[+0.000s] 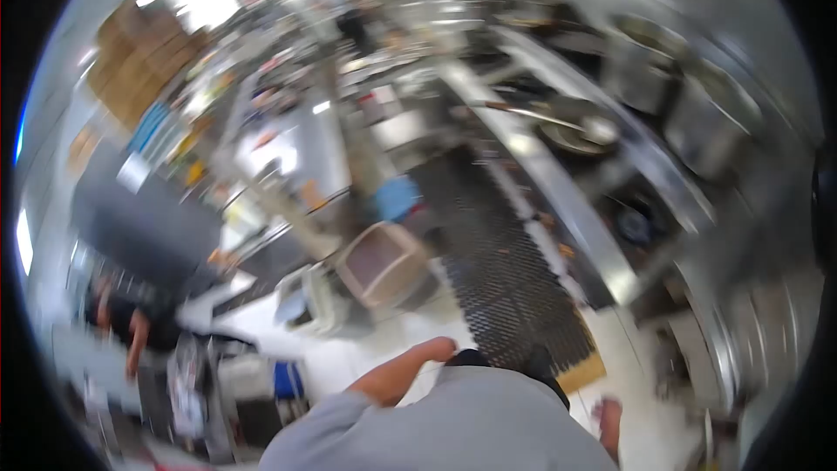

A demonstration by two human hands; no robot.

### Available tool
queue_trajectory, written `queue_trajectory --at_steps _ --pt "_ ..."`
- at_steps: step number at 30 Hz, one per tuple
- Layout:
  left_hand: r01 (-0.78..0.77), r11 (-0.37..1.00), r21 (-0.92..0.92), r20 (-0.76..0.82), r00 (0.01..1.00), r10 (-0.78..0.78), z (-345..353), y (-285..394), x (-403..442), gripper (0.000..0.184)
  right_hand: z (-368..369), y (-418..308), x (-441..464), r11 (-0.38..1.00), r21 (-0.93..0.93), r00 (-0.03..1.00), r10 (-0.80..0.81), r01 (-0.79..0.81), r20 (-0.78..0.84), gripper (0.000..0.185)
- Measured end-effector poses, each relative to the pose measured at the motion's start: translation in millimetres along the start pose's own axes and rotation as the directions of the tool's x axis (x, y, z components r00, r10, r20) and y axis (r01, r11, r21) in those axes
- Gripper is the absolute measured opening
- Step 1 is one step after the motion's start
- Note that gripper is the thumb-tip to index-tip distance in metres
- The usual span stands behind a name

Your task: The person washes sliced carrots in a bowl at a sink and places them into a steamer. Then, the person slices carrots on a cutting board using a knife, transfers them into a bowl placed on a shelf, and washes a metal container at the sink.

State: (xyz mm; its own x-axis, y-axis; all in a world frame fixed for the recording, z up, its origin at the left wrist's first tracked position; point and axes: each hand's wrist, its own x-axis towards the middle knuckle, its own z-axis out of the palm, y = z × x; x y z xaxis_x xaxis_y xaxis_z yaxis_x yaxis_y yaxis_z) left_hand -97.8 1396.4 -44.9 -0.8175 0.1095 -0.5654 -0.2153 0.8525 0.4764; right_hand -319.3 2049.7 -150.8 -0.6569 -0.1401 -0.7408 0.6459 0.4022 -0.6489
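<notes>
My left hand (443, 348) is beside the front of my grey shirt (453, 423), at the end of my bent forearm. Its fingers are hidden, and I cannot make out anything in it. My right hand (608, 417) hangs low at my right side over the pale tiled floor (641, 401). Motion blurs its fingers. Ahead of my feet lies a black perforated floor mat (501, 270). Left of the mat stands a beige bin (384, 266), with a smaller whitish bin (309, 301) beside it.
A stove along the right carries a wok (571, 135) with a ladle (536, 115) across it, plus large metal pots (711, 118). A steel counter (323, 144) runs along the left. Stacked cardboard boxes (139, 48) stand far left. Another person (135, 323) is at lower left.
</notes>
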Motion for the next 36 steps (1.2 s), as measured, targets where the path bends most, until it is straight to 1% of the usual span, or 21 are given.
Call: queue_trajectory --at_steps 1,2,3,4,5,7,9,10,12,14,16,18,19,20,21,22,25,27,31,33,36 --pt "0.042 0.994 -0.099 -0.146 0.988 -0.056 -8.9 13.9 -5.4 0.034 -20.4 43.2 53.0 0.806 -0.453 0.924 -0.343 0.382 0.17 0.042" --pt "0.213 0.96 -0.182 -0.099 0.967 -0.234 -24.1 34.4 -7.3 0.035 -22.8 43.3 82.3 0.741 -0.502 0.893 -0.409 0.446 0.19 0.036" --pt "0.164 0.949 -0.268 -0.19 0.957 -0.219 -25.8 41.4 -11.4 0.034 1.0 -48.7 28.5 0.881 -0.473 0.996 -0.06 0.018 -0.073 0.038" --pt "0.234 0.782 -0.577 -0.144 0.914 -0.38 -19.8 45.6 -10.1 0.033 -3.3 -56.2 43.2 0.696 -0.699 0.978 -0.206 0.166 0.027 0.044" --pt "0.289 0.72 -0.631 -0.127 0.877 -0.463 -20.3 52.2 -11.2 0.033 -7.5 -61.9 53.2 0.415 -0.828 0.869 -0.467 0.377 0.161 0.043" --pt "0.217 0.902 -0.374 -0.201 0.93 -0.307 -19.0 62.2 -33.1 0.033 6.4 -107.9 51.0 0.582 -0.797 0.975 -0.219 0.162 0.038 0.036" --pt "-0.09 0.986 0.137 -0.381 0.915 0.137 24.6 42.2 -25.3 0.032 21.3 -89.7 90.6 0.773 -0.613 0.971 -0.235 0.165 -0.035 0.03" --pt "0.115 0.993 0.001 -0.135 0.984 -0.114 42.9 48.1 -55.4 0.032 27.8 -113.7 65.6 0.805 -0.57 0.977 -0.211 0.164 -0.017 0.03" --pt "0.24 0.97 -0.031 -0.016 0.97 -0.241 60.4 54.7 -69.9 0.032 43.4 -164.8 11.8 0.863 -0.482 0.986 -0.163 0.152 0.018 0.03" --pt "0.276 0.96 -0.037 0.018 0.961 -0.276 66.3 56.9 -74.7 0.032 56.4 -161.2 -5.9 0.825 -0.475 0.942 -0.333 0.307 0.03 0.032" --pt "0.284 0.957 -0.052 0.026 0.959 -0.283 64.0 57.4 -74.0 0.032 62.6 -136.9 -4.0 0.757 -0.572 0.945 -0.305 0.316 0.118 0.032" --pt "0.28 0.955 -0.092 0.012 0.96 -0.281 55.4 55.7 -69.7 0.032 63.5 -95.2 8.4 0.735 -0.65 0.971 -0.047 0.192 0.234 0.035" --pt "0.282 0.952 -0.116 0.002 0.959 -0.283 50.5 53.0 -67.7 0.032 68.2 -24.0 51.4 0.558 -0.754 0.937 -0.169 0.348 0.307 0.042" --pt "0.282 0.947 -0.156 -0.011 0.958 -0.287 41.6 53.1 -64.1 0.032 58.8 -33.6 14.3 0.561 -0.752 0.93 -0.098 0.346 0.355 0.04" --pt "0.29 0.934 -0.209 -0.027 0.953 -0.302 25.4 59.9 -62.6 0.032 59.7 -38.1 -6.7 0.766 -0.642 0.971 0.141 0.016 0.193 0.037" --pt "0.311 0.905 -0.291 -0.037 0.941 -0.335 11.0 68.1 -57.9 0.032 55.0 -28.0 -17.4 0.791 -0.606 0.961 0.227 -0.086 0.16 0.037" --pt "0.287 0.738 -0.611 -0.101 0.896 -0.432 3.3 53.5 -27.2 0.033 42.6 -23.0 -51.1 0.772 -0.611 0.955 0.285 -0.175 0.087 0.038" --pt "0.231 0.797 -0.558 -0.159 0.913 -0.375 -17.6 63.0 -18.7 0.033 34.9 -15.9 -47.1 0.772 -0.605 0.952 0.298 -0.195 0.073 0.037" --pt "0.17 0.833 -0.527 -0.196 0.929 -0.314 -23.1 67.9 -12.7 0.034 24.6 -26.3 -42.2 0.875 -0.464 0.98 0.188 -0.137 0.065 0.029" --pt "0.141 0.872 -0.469 -0.155 0.959 -0.238 0.3 38.4 -10.9 0.034 35.8 -37.9 -59.7 0.983 -0.182 0.998 0.016 -0.026 -0.058 0.023" --pt "0.248 0.759 -0.602 -0.023 0.945 -0.326 29.9 26.0 -36.1 0.032 55.9 7.7 -38.4 0.859 -0.478 0.966 -0.247 0.183 -0.074 0.026"
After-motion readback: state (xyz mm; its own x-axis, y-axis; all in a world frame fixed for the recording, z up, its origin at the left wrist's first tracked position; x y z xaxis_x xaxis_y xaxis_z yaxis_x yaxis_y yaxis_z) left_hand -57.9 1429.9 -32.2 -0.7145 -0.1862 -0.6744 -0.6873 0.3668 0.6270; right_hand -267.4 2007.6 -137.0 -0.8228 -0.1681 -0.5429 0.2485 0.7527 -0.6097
